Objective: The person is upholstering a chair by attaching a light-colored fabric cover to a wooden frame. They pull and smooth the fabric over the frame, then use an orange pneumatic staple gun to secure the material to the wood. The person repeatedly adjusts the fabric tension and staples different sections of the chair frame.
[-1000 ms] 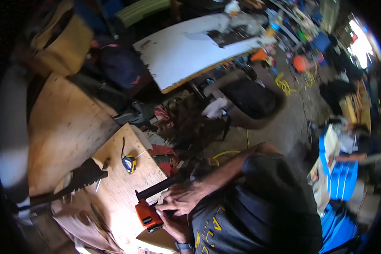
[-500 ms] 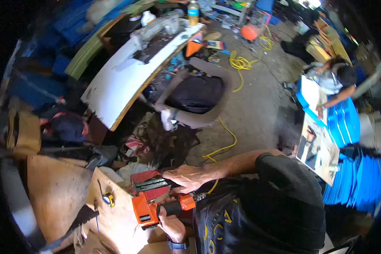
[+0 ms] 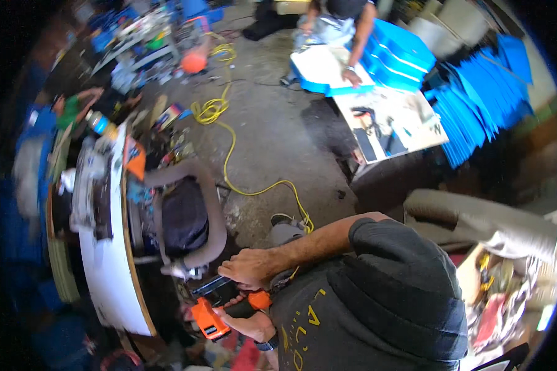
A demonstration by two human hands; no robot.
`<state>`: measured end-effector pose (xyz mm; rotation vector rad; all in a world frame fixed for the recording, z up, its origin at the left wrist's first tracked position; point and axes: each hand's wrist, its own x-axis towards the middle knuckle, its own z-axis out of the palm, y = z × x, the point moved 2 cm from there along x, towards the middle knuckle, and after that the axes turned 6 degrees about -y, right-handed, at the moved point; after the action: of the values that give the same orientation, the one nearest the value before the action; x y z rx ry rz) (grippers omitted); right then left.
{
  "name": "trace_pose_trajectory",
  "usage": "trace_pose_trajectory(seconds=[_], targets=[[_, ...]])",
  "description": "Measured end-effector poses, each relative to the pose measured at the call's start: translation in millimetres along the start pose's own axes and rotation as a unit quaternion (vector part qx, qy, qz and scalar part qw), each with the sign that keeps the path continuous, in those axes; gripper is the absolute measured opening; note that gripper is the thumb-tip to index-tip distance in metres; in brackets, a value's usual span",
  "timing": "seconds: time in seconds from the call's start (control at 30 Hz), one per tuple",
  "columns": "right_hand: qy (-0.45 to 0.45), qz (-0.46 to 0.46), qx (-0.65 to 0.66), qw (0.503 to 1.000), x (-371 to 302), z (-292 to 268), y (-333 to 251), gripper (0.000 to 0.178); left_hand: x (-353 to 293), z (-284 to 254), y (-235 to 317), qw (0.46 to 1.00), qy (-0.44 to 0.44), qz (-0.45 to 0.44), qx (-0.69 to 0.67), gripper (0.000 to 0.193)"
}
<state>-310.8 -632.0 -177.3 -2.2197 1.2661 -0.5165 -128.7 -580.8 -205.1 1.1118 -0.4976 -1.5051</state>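
I hold an orange and black pneumatic nail gun [image 3: 208, 320] low in front of my body. My left hand [image 3: 247, 326], with a dark watch at the wrist, is wrapped round its body near the black grip. Beside it my right hand [image 3: 249, 269] has its fingers bent at the gun's metal magazine [image 3: 211, 285]. Its fingertips are partly hidden. Near the gun's rear end, a yellow air hose [image 3: 284, 183] runs off across the floor.
A white sewing table [image 3: 102, 278] with a machine stands at left, beside a black-seated chair [image 3: 184, 213]. Far right, a co-worker [image 3: 337, 31] leans over a board table [image 3: 390, 123] with tools. Blue sheets [image 3: 476, 102] are stacked beside it. A foam-wrapped piece [image 3: 476, 222] lies right.
My body and view have turned to the right, away from the wooden bench with the tape measure. The nail gun came along. My right hand's fingers have bent in at the magazine.
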Motion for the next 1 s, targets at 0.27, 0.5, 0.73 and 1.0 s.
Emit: trace_pose_trajectory(seconds=[0.27,0.5,0.73,1.0], targets=[[0.147,0.111,-0.046,0.982,-40.2,-83.7,141.3,0.041,87.2,173.7,-59.1,0.981,-0.141,-0.044,0.128,0.049],[0.247,0.307,-0.021,0.919,-117.4,-158.5,194.1,0.034,100.2,317.8,-110.0,0.949,-0.241,-0.177,0.099,0.043],[0.204,0.561,-0.055,0.801,-186.4,-167.8,205.7,0.055,120.1,367.7,-204.2,0.849,-0.353,-0.39,0.05,0.03],[0.259,0.625,-0.142,0.723,-242.7,-134.7,162.7,0.067,148.9,390.4,-253.6,0.865,-0.332,-0.375,0.042,0.034]])
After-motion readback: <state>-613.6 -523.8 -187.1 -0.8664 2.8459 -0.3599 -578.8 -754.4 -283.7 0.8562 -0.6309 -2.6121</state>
